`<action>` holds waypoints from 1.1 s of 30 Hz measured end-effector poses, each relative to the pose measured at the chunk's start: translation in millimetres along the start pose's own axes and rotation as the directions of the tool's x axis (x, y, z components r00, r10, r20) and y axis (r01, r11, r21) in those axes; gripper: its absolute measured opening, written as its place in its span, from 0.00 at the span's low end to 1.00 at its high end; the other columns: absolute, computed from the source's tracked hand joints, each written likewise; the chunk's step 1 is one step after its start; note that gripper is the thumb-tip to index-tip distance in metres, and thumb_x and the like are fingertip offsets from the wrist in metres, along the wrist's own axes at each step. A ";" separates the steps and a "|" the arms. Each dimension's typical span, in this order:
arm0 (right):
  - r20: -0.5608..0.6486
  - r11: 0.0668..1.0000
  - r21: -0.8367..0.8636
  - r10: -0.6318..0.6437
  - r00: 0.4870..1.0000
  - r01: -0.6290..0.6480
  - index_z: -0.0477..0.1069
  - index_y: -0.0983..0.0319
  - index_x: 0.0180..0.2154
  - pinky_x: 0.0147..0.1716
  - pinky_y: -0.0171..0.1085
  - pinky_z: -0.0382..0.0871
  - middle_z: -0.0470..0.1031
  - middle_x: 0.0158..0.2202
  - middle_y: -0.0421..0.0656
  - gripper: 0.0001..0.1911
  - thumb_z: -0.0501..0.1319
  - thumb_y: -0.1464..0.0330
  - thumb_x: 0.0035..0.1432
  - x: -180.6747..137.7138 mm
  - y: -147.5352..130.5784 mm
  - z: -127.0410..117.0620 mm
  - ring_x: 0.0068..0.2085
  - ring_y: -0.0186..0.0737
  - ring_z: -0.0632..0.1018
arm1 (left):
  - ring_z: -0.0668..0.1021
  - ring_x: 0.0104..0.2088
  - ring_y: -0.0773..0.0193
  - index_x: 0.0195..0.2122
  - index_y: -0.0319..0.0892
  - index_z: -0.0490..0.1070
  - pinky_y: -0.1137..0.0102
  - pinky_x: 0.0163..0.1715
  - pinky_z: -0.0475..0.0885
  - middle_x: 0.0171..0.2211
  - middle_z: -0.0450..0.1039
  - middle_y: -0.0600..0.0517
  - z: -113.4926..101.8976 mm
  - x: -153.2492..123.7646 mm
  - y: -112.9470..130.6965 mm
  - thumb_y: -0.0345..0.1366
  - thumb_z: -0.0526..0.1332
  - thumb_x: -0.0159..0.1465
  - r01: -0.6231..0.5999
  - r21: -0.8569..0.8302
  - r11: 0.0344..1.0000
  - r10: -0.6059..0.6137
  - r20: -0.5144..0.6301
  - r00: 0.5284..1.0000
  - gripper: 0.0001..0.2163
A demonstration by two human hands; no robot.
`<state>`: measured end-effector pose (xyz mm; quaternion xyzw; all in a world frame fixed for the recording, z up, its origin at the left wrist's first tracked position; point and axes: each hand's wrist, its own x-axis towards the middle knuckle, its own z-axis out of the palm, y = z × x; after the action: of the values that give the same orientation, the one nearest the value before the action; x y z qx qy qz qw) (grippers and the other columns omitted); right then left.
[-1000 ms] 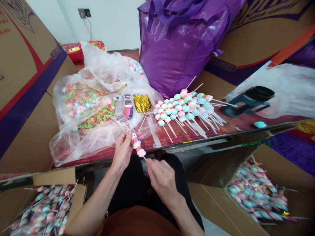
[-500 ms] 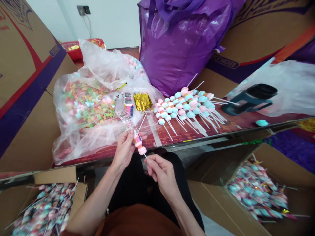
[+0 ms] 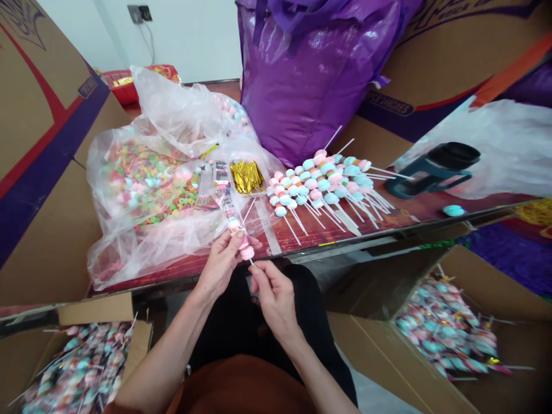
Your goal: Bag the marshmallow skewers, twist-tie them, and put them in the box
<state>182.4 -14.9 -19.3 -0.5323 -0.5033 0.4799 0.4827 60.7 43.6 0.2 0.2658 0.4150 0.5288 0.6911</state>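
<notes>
Between my hands, over the table's front edge, is a marshmallow skewer (image 3: pixel 246 252) with pink pieces at its lower end. My left hand (image 3: pixel 224 256) is closed round its upper part, where a clear printed wrapper (image 3: pixel 228 208) covers the candy and extends beyond it. My right hand (image 3: pixel 272 290) pinches the white stick just below the lowest marshmallow. Gold twist ties (image 3: pixel 246 176) lie in a bundle behind, beside a stack of printed wrappers (image 3: pixel 221 171). To the right, several unwrapped marshmallow skewers (image 3: pixel 321 181) lie in a pile with their sticks pointing forward.
A clear plastic bag (image 3: pixel 142 172) of loose candy spreads over the table's left. A purple bag (image 3: pixel 302 86) stands behind, a dark mug (image 3: pixel 435 169) on the right, near a loose blue marshmallow (image 3: pixel 453 210). Boxes of wrapped skewers (image 3: pixel 81 362) sit below on both sides.
The wrapper now covers more of the skewer, leaving fewer marshmallows bare. My right hand has moved slightly up and left with the stick. The whole view has shifted a little.
</notes>
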 end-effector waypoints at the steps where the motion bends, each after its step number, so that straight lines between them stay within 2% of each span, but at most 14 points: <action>1: -0.009 0.997 0.065 0.037 0.999 -0.036 0.70 0.61 0.31 0.21 0.31 0.57 0.63 0.20 0.35 0.14 0.57 0.61 0.66 1.5 -0.8 1.6 0.22 0.30 0.63 | 0.83 0.40 0.55 0.33 0.38 0.75 0.69 0.37 0.76 0.33 0.80 0.45 -0.3 -0.9 0.6 0.47 0.71 0.56 0.026 -0.017 1.000 -0.026 0.023 0.999 0.16; 3: 0.039 0.960 0.247 0.130 0.991 -0.136 0.71 0.62 0.31 0.18 0.30 0.50 0.62 0.18 0.33 0.13 0.59 0.60 0.65 4.5 -3.0 2.4 0.19 0.28 0.59 | 0.83 0.42 0.53 0.33 0.38 0.75 0.67 0.40 0.77 0.34 0.81 0.44 -1.8 -2.3 2.2 0.47 0.71 0.57 0.085 -0.051 0.995 -0.082 0.067 0.994 0.16; 5: 0.157 0.874 0.417 0.202 0.967 -0.250 0.72 0.62 0.31 0.18 0.30 0.47 0.61 0.16 0.31 0.13 0.61 0.60 0.63 6.5 -5.2 1.6 0.16 0.25 0.54 | 0.83 0.43 0.52 0.35 0.38 0.76 0.66 0.40 0.77 0.36 0.81 0.43 -2.9 -2.9 2.8 0.48 0.70 0.57 0.114 -0.070 0.991 -0.107 0.089 0.990 0.17; 7: 0.223 0.808 0.498 0.231 0.947 -0.315 0.72 0.63 0.31 0.18 0.30 0.46 0.60 0.15 0.31 0.13 0.63 0.61 0.62 7.3 -6.2 2.0 0.15 0.24 0.53 | 0.83 0.41 0.53 0.37 0.37 0.76 0.69 0.34 0.76 0.37 0.82 0.41 -2.1 -3.1 0.8 0.49 0.69 0.58 0.125 -0.073 0.990 -0.118 0.092 0.989 0.18; 8: 0.213 0.801 0.507 0.242 0.947 -0.319 0.72 0.63 0.31 0.18 0.30 0.46 0.60 0.15 0.30 0.13 0.63 0.60 0.61 7.4 -6.1 3.0 0.15 0.24 0.53 | 0.83 0.40 0.55 0.37 0.37 0.76 0.72 0.30 0.75 0.36 0.82 0.41 -0.9 -3.3 -1.0 0.49 0.68 0.59 0.125 -0.069 0.990 -0.119 0.089 0.989 0.18; 11: 0.069 0.867 0.441 0.226 0.972 -0.233 0.71 0.62 0.30 0.16 0.30 0.45 0.61 0.16 0.32 0.14 0.62 0.59 0.63 8.7 -5.4 7.3 0.16 0.26 0.54 | 0.82 0.35 0.59 0.37 0.36 0.76 0.75 0.25 0.72 0.36 0.81 0.41 2.9 -5.3 -6.7 0.49 0.68 0.59 0.111 -0.046 0.993 -0.107 0.067 0.992 0.18; 13: -0.021 0.940 0.319 0.138 0.990 -0.124 0.71 0.61 0.31 0.17 0.30 0.48 0.61 0.18 0.33 0.13 0.60 0.59 0.64 10.8 -6.5 7.4 0.17 0.28 0.57 | 0.82 0.35 0.60 0.36 0.35 0.76 0.74 0.28 0.74 0.36 0.81 0.41 3.1 -7.4 -6.5 0.48 0.68 0.59 0.129 -0.024 0.991 -0.126 0.082 0.989 0.18; 15: -0.021 0.985 0.171 0.026 0.999 -0.022 0.71 0.62 0.31 0.19 0.31 0.54 0.62 0.18 0.33 0.13 0.58 0.61 0.65 12.4 -9.5 3.8 0.20 0.29 0.61 | 0.83 0.37 0.57 0.36 0.35 0.76 0.71 0.32 0.77 0.38 0.81 0.40 0.7 -8.6 -1.0 0.49 0.68 0.60 0.167 -0.012 0.986 -0.165 0.102 0.981 0.18; 17: 0.022 0.998 0.064 -0.021 1.000 0.020 0.72 0.62 0.32 0.21 0.31 0.57 0.61 0.18 0.33 0.13 0.57 0.61 0.66 12.4 -12.6 -1.7 0.20 0.30 0.62 | 0.83 0.39 0.55 0.38 0.36 0.76 0.67 0.36 0.78 0.40 0.81 0.40 -3.3 -7.4 7.9 0.49 0.67 0.61 0.145 -0.024 0.989 -0.143 0.072 0.987 0.18; 20: 0.055 1.000 0.020 0.006 0.998 -0.007 0.72 0.62 0.33 0.21 0.31 0.56 0.60 0.18 0.33 0.14 0.56 0.61 0.67 9.2 -14.3 -8.3 0.20 0.30 0.62 | 0.83 0.42 0.54 0.39 0.38 0.76 0.65 0.40 0.78 0.42 0.81 0.42 -9.7 -0.7 19.6 0.44 0.68 0.61 0.040 -0.065 0.997 -0.042 -0.035 0.999 0.14; 24: 0.091 1.000 -0.011 0.022 0.996 -0.021 0.72 0.62 0.33 0.21 0.32 0.56 0.60 0.18 0.33 0.14 0.55 0.61 0.67 4.7 -12.8 -12.7 0.20 0.31 0.62 | 0.83 0.41 0.54 0.35 0.38 0.75 0.64 0.41 0.78 0.39 0.82 0.43 -15.6 8.3 21.9 0.39 0.70 0.59 0.008 -0.110 0.994 -0.019 -0.102 0.995 0.10; 29: 0.094 0.999 -0.019 0.047 0.994 -0.046 0.72 0.62 0.33 0.22 0.32 0.57 0.60 0.18 0.33 0.15 0.56 0.60 0.66 6.5 -15.4 -21.5 0.20 0.31 0.62 | 0.84 0.41 0.55 0.35 0.39 0.74 0.63 0.43 0.78 0.39 0.82 0.44 -15.9 7.9 13.9 0.42 0.70 0.59 -0.001 -0.132 0.991 -0.013 -0.109 0.994 0.12; 33: 0.128 0.997 0.008 0.077 0.989 -0.079 0.72 0.62 0.33 0.20 0.31 0.55 0.60 0.17 0.33 0.15 0.55 0.60 0.66 12.3 -15.3 -19.4 0.19 0.30 0.61 | 0.84 0.37 0.57 0.36 0.38 0.74 0.64 0.41 0.78 0.36 0.82 0.46 -12.5 4.3 7.4 0.44 0.72 0.56 -0.016 -0.065 0.998 0.011 -0.076 0.997 0.15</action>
<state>201.0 -2.9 -2.9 -0.5168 -0.5087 0.5347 0.4338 46.6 49.0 -1.6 0.2253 0.4215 0.5564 0.6797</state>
